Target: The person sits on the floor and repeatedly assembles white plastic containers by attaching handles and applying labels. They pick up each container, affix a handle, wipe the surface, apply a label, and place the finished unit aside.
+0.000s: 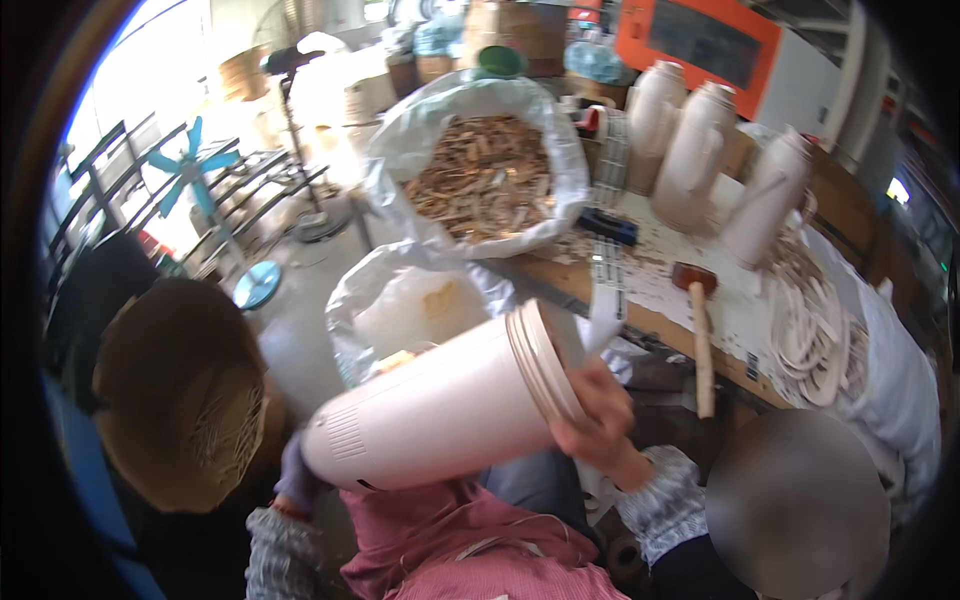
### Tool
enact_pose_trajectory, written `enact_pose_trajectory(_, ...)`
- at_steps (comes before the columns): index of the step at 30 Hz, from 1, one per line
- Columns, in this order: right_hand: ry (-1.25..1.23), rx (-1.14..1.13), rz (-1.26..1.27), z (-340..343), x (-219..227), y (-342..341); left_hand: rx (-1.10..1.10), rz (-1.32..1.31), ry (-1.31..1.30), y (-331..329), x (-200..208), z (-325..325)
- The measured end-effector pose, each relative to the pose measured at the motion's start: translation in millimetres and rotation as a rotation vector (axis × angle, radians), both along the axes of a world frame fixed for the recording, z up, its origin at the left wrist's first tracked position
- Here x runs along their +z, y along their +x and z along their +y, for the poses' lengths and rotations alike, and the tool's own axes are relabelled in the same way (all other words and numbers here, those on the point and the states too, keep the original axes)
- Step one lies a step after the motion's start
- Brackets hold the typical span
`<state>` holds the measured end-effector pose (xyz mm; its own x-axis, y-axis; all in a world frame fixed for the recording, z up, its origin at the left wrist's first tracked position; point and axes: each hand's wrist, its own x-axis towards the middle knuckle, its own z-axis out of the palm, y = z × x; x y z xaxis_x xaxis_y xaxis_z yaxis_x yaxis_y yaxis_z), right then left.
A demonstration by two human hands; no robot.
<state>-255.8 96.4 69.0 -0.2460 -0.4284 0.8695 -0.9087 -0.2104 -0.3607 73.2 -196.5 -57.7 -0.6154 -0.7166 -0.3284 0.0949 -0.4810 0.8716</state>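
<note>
Cream plastic makes up the large flask body (pixel 440 405), a thermos shell lying tilted across the person's lap, its ribbed open mouth up to the right and its vented base down to the left. At the mouth the bare right hand (pixel 598 420) clamps its grip around the rim, fingers curled onto the edge. At the base the left hand (pixel 295 478), in a purple glove, cups the bottom; its grip is pressed against the shell, though the fingers are mostly hidden behind it. Just beyond the flask stands an open white sack (pixel 400 300) with pale contents, and behind that a bigger sack of wood scraps (pixel 485 175). On the worktop (pixel 650 320) to the right lie a wooden-handled mallet (pixel 700 335), a heap of pale rings (pixel 815 330) and 3 upright flask shells (pixel 700 150). At the left sits a woven basket (pixel 175 400).
</note>
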Motion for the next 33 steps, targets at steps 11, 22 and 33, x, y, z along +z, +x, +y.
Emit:
enact_pose_trajectory(11, 1.312, 0.501, -0.76, -95.7, -203.3, -2.4, -0.416, -0.341, -1.972, -93.9, 267.7, 121.6)
enact_pose_trajectory(22, 0.686, -1.647, 0.162, 316.3, -66.4, -265.7, -0.257, -0.115, -1.841, -99.2, 219.7, 72.9)
enact_pose_trajectory(33, 0.464, -1.304, 0.236, 240.8, 39.1, -243.5, -0.902, 0.454, -1.973, -161.8, 265.2, 135.0)
